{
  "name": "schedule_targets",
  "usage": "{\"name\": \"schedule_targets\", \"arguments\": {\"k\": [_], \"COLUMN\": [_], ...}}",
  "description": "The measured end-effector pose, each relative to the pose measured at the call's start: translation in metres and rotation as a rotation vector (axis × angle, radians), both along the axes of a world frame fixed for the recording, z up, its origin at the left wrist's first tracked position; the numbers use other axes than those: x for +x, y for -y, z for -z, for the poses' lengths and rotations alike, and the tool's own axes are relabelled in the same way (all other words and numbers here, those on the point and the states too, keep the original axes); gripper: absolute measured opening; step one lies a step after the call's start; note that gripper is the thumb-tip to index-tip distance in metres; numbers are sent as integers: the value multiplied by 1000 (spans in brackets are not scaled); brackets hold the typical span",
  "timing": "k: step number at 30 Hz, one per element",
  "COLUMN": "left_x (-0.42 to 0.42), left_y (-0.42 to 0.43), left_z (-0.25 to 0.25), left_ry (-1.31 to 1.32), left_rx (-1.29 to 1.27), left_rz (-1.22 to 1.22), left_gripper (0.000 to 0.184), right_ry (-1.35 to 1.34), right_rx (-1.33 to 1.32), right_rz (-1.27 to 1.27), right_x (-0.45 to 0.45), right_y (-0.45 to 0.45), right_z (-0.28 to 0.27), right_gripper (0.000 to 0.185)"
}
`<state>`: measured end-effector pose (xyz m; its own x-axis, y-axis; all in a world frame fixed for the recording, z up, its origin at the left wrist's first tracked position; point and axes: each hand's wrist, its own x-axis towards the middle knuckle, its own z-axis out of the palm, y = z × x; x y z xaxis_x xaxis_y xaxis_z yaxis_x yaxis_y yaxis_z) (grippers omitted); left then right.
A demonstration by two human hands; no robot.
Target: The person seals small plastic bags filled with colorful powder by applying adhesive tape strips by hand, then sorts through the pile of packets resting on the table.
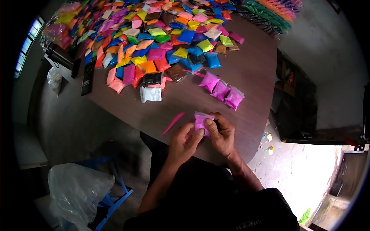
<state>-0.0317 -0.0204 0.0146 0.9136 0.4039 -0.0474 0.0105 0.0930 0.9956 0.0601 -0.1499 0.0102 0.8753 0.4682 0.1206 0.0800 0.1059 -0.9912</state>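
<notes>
Between my two hands, just above the table's near edge, is a small clear packet of pink-purple clay-like stuff. My left hand pinches its lower left side with the thumb on top. On the right side my right hand grips it, thumb pressed on its face and fingers behind. A pink plastic knife-like tool lies on the table left of my hands. Beyond them, three similar pink-purple packets lie in a slanting row, touching one another.
A big heap of many-coloured packets covers the far part of the brown table. A white packet lies at its near edge. At left are a dark flask and a black device. A plastic bag hangs over a blue stool.
</notes>
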Motion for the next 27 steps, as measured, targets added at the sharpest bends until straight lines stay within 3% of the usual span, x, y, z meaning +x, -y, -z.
{"name": "schedule_targets", "arguments": {"k": [8, 13, 18, 27], "left_x": [-3, 5, 0, 4], "left_y": [-5, 3, 0, 3], "left_z": [0, -4, 19, 5], "left_ry": [-37, 83, 112, 89], "left_rx": [5, -125, -127, -86], "left_rz": [35, -29, -19, 12], "left_gripper": [16, 16, 14, 15], "right_ry": [-26, -129, -97, -98], "right_rx": [-14, 14, -39, 95], "right_rz": [-63, 6, -18, -32], "right_x": [0, -1, -1, 1], "right_y": [1, 1, 3, 3], "right_z": [-2, 5, 3, 3], "right_gripper": [21, 21, 17, 15]}}
